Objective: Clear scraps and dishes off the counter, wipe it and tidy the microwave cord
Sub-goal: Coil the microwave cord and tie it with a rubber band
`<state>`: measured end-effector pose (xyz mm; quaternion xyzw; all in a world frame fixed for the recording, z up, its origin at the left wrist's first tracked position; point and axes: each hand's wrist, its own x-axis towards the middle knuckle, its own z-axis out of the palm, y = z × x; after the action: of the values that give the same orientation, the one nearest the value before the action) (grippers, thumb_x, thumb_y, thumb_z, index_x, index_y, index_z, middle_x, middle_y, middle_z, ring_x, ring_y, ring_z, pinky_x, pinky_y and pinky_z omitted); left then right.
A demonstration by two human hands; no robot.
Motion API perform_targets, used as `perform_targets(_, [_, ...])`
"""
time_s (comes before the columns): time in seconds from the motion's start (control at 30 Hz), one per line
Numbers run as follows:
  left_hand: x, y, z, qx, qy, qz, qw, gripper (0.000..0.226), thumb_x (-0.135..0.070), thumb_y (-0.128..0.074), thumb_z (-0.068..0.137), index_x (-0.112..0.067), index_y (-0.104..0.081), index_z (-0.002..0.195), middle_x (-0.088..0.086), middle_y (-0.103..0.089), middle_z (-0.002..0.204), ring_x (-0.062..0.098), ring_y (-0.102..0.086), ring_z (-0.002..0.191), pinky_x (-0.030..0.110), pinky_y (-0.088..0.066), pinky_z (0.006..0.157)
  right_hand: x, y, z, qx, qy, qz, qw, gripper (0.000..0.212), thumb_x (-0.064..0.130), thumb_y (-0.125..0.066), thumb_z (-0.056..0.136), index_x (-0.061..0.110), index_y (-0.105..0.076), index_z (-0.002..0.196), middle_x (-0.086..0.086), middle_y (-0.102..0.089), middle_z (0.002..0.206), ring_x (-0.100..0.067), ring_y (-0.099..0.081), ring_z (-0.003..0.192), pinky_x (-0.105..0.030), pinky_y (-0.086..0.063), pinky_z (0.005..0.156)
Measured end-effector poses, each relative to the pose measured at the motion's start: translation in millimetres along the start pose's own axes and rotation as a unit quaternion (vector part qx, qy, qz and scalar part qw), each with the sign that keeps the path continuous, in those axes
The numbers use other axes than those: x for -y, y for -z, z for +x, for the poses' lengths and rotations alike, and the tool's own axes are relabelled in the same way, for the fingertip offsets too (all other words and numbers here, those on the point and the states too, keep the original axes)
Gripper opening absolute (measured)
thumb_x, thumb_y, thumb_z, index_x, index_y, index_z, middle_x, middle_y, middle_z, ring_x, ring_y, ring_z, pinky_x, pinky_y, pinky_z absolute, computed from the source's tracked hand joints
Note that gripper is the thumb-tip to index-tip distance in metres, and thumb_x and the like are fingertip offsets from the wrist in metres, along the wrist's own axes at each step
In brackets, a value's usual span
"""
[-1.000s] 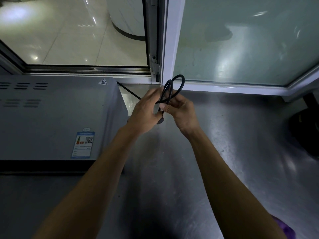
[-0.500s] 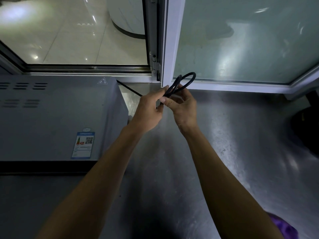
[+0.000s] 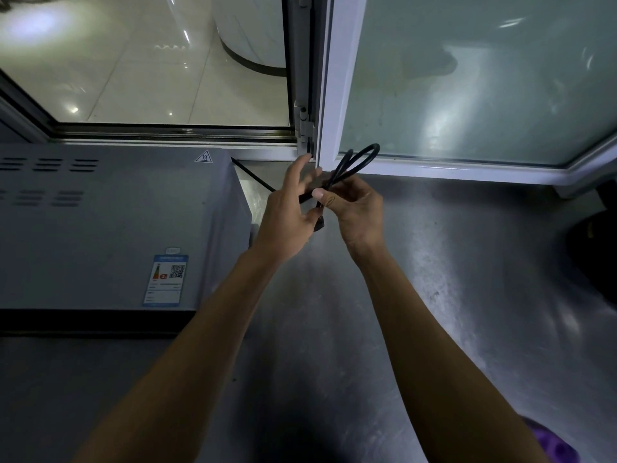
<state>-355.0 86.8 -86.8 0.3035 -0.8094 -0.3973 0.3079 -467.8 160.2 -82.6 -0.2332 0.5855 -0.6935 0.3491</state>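
The grey microwave (image 3: pixel 110 228) stands on the left of the steel counter (image 3: pixel 450 279). Its black cord (image 3: pixel 359 158) runs from behind the microwave's back right corner to my hands and is folded into loops. My right hand (image 3: pixel 357 212) pinches the looped cord between thumb and fingers, with the loops sticking up toward the window frame. My left hand (image 3: pixel 287 212) is just left of it with fingers spread and extended, touching the cord near the bundle; the dark plug end hangs between the two hands.
A white window frame (image 3: pixel 334 95) and frosted pane rise right behind the hands. A dark round object (image 3: pixel 597 248) sits at the counter's right edge. A purple thing (image 3: pixel 551 446) shows at the bottom right corner.
My left hand's fingers have opened and spread from a closed grip on the cord. The loops stay in my right hand, tilted toward the window frame.
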Motion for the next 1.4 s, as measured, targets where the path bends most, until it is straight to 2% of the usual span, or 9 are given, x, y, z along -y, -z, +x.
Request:
perform_targets(0.2, [1.5,-3.5,-4.8,0.007,-0.034,0.060,0.998,0.081,-0.005,-0.073,0.087,-0.010,-0.028,0.155,-0.001,-0.057,0.143,0.013,-0.056,0.128,0.023,-0.050,0.096,1.5,-5.8,-6.1,-0.022,0.020,0.006,1.000,0.018,0.008,-0.084,0.076,0.008,-0.072,0.089,-0.001,-0.073,0.081,-0.012,-0.070,0.076,-0.021,-0.056,0.066])
perform_targets(0.33, [7.2,-4.5,-10.7,-0.022,-0.072,0.102,0.992,0.048,-0.024,-0.068,0.094,-0.011,-0.054,0.138,0.003,-0.067,0.121,0.019,-0.062,0.113,0.039,-0.052,0.096,1.4,-7.8,-10.3,-0.026,0.017,0.014,0.999,0.015,0.013,-0.083,0.078,0.012,-0.072,0.088,0.000,-0.069,0.076,-0.013,-0.065,0.068,-0.023,-0.053,0.054])
perform_targets(0.47, [12.9,-7.9,-13.7,-0.039,-0.082,0.179,0.980,0.045,-0.034,-0.063,0.095,-0.006,-0.059,0.130,0.007,-0.066,0.119,0.022,-0.059,0.112,0.044,-0.049,0.098,-0.9,-10.8,-11.3,-0.045,0.009,0.013,0.999,0.015,0.018,-0.084,0.077,0.015,-0.072,0.085,0.001,-0.065,0.072,-0.013,-0.060,0.064,-0.023,-0.050,0.050])
perform_targets(0.67, [12.3,-3.7,-12.4,0.022,-0.079,0.233,0.969,0.062,-0.044,-0.042,0.101,0.001,-0.044,0.143,0.012,-0.060,0.125,0.026,-0.054,0.117,0.040,-0.043,0.103,0.4,-12.5,-11.0,-0.053,0.011,0.040,0.998,0.015,0.020,-0.085,0.076,0.017,-0.071,0.081,0.001,-0.065,0.072,-0.015,-0.061,0.065,-0.025,-0.053,0.054])
perform_targets(0.77, [15.1,0.0,-11.2,0.049,-0.085,0.247,0.964,0.064,-0.040,-0.045,0.103,0.001,-0.032,0.151,0.013,-0.054,0.131,0.027,-0.051,0.122,0.043,-0.038,0.109,2.0,-12.9,-9.7,-0.053,0.014,0.050,0.997,0.016,0.022,-0.084,0.077,0.017,-0.073,0.088,-0.003,-0.071,0.083,-0.021,-0.069,0.081,-0.034,-0.059,0.077])
perform_targets(0.83, [15.1,-0.6,-9.8,0.042,-0.092,0.267,0.958,0.060,-0.033,-0.047,0.103,0.002,-0.034,0.150,0.015,-0.056,0.126,0.028,-0.053,0.115,0.043,-0.042,0.103,2.1,-14.9,-9.7,-0.054,0.008,0.062,0.997,0.015,0.022,-0.083,0.079,0.016,-0.074,0.089,-0.006,-0.071,0.087,-0.025,-0.070,0.086,-0.041,-0.058,0.086])
perform_targets(0.97, [15.0,-0.3,-6.6,0.037,-0.087,0.300,0.949,0.050,-0.021,-0.049,0.102,0.000,-0.040,0.146,0.014,-0.058,0.114,0.028,-0.054,0.102,0.038,-0.043,0.092,2.8,-19.7,-9.3,-0.063,0.008,0.064,0.996,0.012,0.024,-0.082,0.080,0.019,-0.073,0.085,-0.006,-0.069,0.082,-0.021,-0.067,0.081,-0.042,-0.058,0.083])
perform_targets(1.13, [12.9,2.0,-1.9,0.022,-0.118,0.274,0.954,0.035,-0.014,-0.055,0.100,-0.004,-0.053,0.133,0.009,-0.059,0.099,0.026,-0.055,0.092,0.037,-0.043,0.083,1.5,-19.2,-5.7,-0.067,0.014,0.065,0.996,0.017,0.015,-0.080,0.083,0.008,-0.068,0.093,-0.006,-0.068,0.080,-0.013,-0.065,0.071,-0.020,-0.054,0.060])
perform_targets(1.4, [7.6,2.2,2.4,-0.003,-0.131,0.207,0.970,0.028,-0.009,-0.059,0.098,0.000,-0.059,0.124,0.010,-0.064,0.099,0.028,-0.058,0.090,0.031,-0.039,0.083,0.9,-23.2,-4.2,-0.058,-0.008,0.056,0.997,0.022,0.017,-0.075,0.088,0.003,-0.066,0.103,-0.002,-0.072,0.080,-0.015,-0.067,0.073,-0.029,-0.057,0.068])
